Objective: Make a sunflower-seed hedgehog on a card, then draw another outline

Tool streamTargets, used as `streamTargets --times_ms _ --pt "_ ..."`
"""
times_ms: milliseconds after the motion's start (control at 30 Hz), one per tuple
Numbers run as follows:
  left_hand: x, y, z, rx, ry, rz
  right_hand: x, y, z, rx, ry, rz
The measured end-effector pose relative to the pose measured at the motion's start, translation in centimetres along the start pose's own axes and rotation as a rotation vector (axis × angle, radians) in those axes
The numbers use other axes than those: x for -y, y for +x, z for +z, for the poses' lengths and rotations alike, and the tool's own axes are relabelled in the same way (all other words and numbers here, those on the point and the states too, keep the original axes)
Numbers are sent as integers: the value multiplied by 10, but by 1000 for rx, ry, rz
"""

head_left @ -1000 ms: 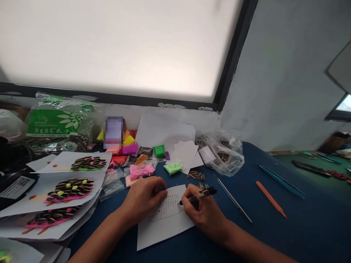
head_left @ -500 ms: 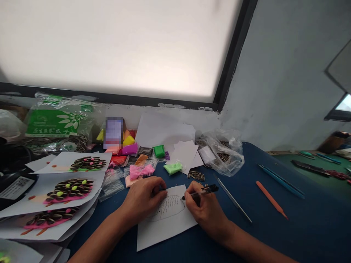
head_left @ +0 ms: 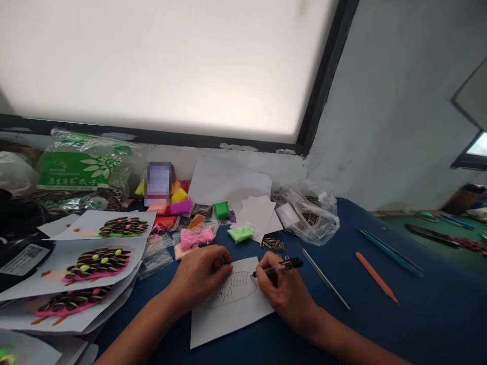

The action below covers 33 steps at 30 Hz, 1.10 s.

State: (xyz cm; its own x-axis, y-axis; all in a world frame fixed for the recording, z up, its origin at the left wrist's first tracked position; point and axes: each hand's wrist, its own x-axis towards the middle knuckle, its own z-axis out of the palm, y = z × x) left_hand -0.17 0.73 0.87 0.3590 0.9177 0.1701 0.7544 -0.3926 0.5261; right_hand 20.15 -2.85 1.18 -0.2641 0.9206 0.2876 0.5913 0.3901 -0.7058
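A white sheet of paper (head_left: 224,324) lies on the blue table, bearing a pen-drawn rounded outline filled with rows of short strokes. My left hand (head_left: 201,271) holds the sheet down at its upper left, with fingers curled and the thumb against the paper; part of the drawing is hidden beneath it. In my right hand (head_left: 279,289) is a black gel pen (head_left: 283,266), gripped between thumb and fingers. Its tip is at the right end of the outline. A few sunflower seeds (head_left: 273,244) lie just beyond the sheet.
Finished seed-and-clay pictures (head_left: 97,263) are stacked at left. Coloured clay packs (head_left: 180,207), a pink clay lump (head_left: 196,237) and a seed bag (head_left: 314,218) stand behind. A grey stick (head_left: 323,276), an orange tool (head_left: 376,278) and blue tweezers (head_left: 391,253) lie at right.
Both hands and the pen stay almost in place. The whole view shifts very slightly; no clear new stroke shows on the paper.
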Motion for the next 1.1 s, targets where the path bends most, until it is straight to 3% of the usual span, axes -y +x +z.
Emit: streamTargets --times_ms 1100 --pt "-2 -1 -2 -1 25 5 1 -1 0 0 23 -20"
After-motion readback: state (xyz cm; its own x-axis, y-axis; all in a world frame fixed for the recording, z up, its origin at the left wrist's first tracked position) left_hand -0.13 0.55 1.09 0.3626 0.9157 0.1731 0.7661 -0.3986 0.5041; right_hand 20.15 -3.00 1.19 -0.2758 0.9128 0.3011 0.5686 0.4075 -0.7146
